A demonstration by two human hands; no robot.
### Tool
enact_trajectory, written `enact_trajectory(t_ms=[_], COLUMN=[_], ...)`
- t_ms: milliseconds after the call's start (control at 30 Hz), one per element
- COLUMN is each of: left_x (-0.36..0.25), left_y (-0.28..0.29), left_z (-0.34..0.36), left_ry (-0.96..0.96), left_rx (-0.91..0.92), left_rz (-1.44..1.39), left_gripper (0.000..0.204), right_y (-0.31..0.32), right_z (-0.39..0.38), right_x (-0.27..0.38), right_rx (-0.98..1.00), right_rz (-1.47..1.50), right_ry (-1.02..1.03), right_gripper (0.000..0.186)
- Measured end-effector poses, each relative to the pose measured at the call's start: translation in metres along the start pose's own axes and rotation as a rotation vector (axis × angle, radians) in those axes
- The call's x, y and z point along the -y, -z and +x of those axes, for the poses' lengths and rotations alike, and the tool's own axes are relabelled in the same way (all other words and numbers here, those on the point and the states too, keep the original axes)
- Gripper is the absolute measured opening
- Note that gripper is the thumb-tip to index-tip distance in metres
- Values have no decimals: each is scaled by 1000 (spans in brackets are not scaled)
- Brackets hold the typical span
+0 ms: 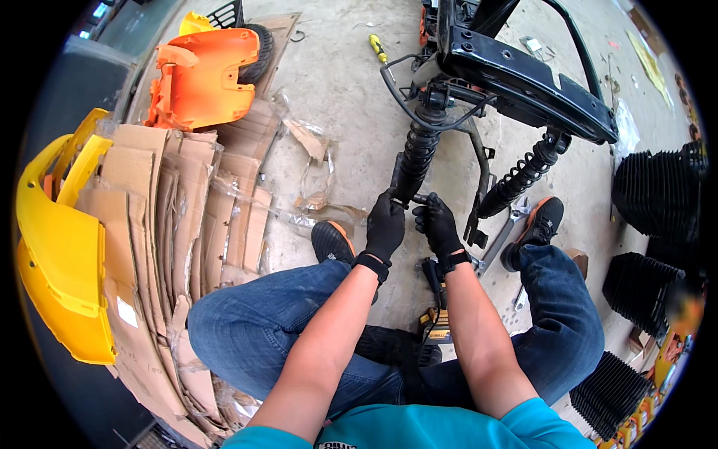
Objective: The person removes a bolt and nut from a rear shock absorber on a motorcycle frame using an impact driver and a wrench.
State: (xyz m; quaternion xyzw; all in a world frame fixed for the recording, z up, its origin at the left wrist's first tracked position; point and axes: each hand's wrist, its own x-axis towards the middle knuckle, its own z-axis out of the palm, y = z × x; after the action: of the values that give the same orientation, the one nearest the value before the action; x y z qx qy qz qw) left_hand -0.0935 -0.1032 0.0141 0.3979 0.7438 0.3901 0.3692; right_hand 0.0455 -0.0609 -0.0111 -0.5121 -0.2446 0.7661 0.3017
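Both my hands wear black gloves and meet at the lower end of a black coil-over shock absorber [419, 150] hanging from a black metal frame [516, 75]. My left hand [386, 228] is closed on the shock's lower end, with its fingertips partly hidden. Just beside it, my right hand [439, 224] is closed, its curled fingers at a short dark bolt-like piece [420, 199] that points toward the shock. A second shock absorber [523, 173] slants down from the frame's right side. Below my right wrist a yellow and black power tool [435, 323] stands on the floor.
Flattened cardboard [168, 202] is stacked to my left, with a yellow body panel [60, 262] and an orange panel [213, 78] on or beside it. A large adjustable wrench [502, 236] lies near my right shoe. A yellow screwdriver [378, 49] lies farther off. Black ribbed parts [658, 191] line the right.
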Motion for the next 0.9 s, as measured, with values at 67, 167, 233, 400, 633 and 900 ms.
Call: enact_trajectory(t_ms=[67,167,233,400,633,900], left_x=[2,5,4,3,3,33], left_y=[-3,-5,-5,-5,-4,-6], left_z=[1,2,1,2,2,16], left_ry=[-39,-50,-26,-11,63,145], left_rx=[-29,-48,-40,-29,56,-77], left_rz=[18,24,23,35,1,-221], left_gripper=[40,40,40,39,40,34], right_y=[2,3,3,4,4,-8], right_z=[1,2,2,3,1,-4], right_x=[-1,-2,-2,-3,-2,2], right_rx=[1,-2,-5,0,13,28], right_rz=[11,3,12,19,58,80], right_ry=[-1,1,0,15,32,52], right_gripper=[41,41,40,38,35,33])
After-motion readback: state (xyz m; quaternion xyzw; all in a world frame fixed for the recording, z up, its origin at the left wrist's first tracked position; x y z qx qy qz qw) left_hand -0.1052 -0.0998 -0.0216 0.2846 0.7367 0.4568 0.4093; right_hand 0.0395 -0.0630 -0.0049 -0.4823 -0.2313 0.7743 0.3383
